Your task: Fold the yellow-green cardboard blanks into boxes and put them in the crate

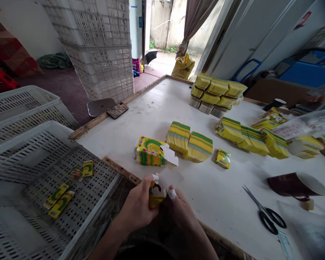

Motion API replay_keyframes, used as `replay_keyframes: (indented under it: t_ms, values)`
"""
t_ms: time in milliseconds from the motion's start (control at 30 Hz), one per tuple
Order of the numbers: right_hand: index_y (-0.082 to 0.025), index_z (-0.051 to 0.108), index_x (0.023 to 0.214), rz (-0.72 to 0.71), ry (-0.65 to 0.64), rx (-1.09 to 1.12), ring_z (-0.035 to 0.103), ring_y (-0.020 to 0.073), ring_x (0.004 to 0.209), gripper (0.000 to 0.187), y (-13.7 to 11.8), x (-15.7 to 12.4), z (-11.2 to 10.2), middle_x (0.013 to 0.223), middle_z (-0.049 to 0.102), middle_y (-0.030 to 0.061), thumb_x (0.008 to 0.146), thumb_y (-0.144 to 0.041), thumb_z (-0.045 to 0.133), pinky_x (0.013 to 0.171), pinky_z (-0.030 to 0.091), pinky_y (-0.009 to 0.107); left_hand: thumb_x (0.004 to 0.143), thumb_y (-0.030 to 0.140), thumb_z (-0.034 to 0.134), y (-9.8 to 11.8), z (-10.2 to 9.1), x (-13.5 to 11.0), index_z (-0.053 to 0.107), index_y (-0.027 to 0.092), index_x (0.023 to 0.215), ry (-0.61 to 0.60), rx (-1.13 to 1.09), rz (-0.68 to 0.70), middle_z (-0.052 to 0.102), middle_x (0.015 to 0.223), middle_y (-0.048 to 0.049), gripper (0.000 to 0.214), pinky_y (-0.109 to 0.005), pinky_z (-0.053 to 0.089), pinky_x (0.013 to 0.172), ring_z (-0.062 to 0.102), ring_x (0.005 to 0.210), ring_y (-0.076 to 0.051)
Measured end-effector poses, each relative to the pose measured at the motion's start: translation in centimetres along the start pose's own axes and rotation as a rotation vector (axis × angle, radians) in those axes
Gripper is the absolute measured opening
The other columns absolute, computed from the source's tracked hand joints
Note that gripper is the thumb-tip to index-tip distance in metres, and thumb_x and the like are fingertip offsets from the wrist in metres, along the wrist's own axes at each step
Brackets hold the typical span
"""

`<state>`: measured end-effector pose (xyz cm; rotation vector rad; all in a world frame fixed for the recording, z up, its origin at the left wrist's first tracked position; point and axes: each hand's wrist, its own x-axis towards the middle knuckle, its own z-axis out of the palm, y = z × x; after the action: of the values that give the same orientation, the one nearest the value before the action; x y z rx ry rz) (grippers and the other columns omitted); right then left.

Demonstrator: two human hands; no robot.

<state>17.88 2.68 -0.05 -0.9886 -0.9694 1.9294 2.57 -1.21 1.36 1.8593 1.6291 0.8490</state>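
Both my hands meet at the near edge of the white table (141, 122). My left hand (139, 206) and my right hand (178, 209) are closed together on one small yellow-and-green carton (155, 196), pinching it between taped fingertips. Just beyond them lies a stack of flat yellow-green cartons (150, 151) with a white flap sticking out. Two thicker bundles (191, 142) stand behind it, and a single small folded box (222, 159) lies to their right.
A white slotted crate (43, 144) at my left holds several folded boxes (59, 200). Black scissors (265, 213), a brown mug (295, 186) on its side and more carton bundles (254, 139) lie right. A phone (117, 110) rests on the table's far-left edge. Tall stacked crates (97, 47) stand behind.
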Motion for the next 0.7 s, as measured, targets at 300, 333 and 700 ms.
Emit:
replay_keyframes:
  t_ms: [300, 333, 700]
  values:
    - [-0.017, 0.070, 0.088, 0.223, -0.032, 0.356, 0.065, 0.0226, 0.076, 0.039, -0.4, 0.6, 1.3, 0.079, 0.072, 0.0053, 0.067, -0.049, 0.077, 0.075, 0.052, 0.035, 0.075, 0.029, 0.068, -0.5, 0.8, -0.3, 0.032, 0.024, 0.122, 0.215, 0.007, 0.123, 0.061, 0.104, -0.0078, 0.060, -0.032, 0.055, 0.073, 0.066, 0.087, -0.022]
    - [-0.017, 0.070, 0.089, 0.272, -0.084, 0.397, 0.066, 0.0235, 0.077, 0.041, -0.1, 0.5, 1.6, 0.079, 0.072, 0.0064, 0.067, -0.051, 0.075, 0.074, 0.052, 0.035, 0.074, 0.031, 0.070, -0.5, 0.9, -0.3, 0.032, 0.024, 0.121, 0.229, 0.008, 0.124, 0.061, 0.104, -0.0081, 0.060, -0.032, 0.055, 0.074, 0.065, 0.087, -0.022]
    - [-0.016, 0.062, 0.088, -0.139, 0.097, -0.470, 0.053, 0.0162, 0.067, 0.033, -2.0, -0.1, 0.0, 0.076, 0.063, 0.0026, 0.080, -0.048, 0.064, 0.061, 0.043, 0.027, 0.079, 0.019, 0.063, -0.6, 0.4, 0.5, 0.042, 0.018, 0.113, 0.362, 0.353, 0.318, 0.060, 0.101, -0.0115, 0.040, -0.037, 0.055, 0.075, 0.062, 0.090, -0.026]
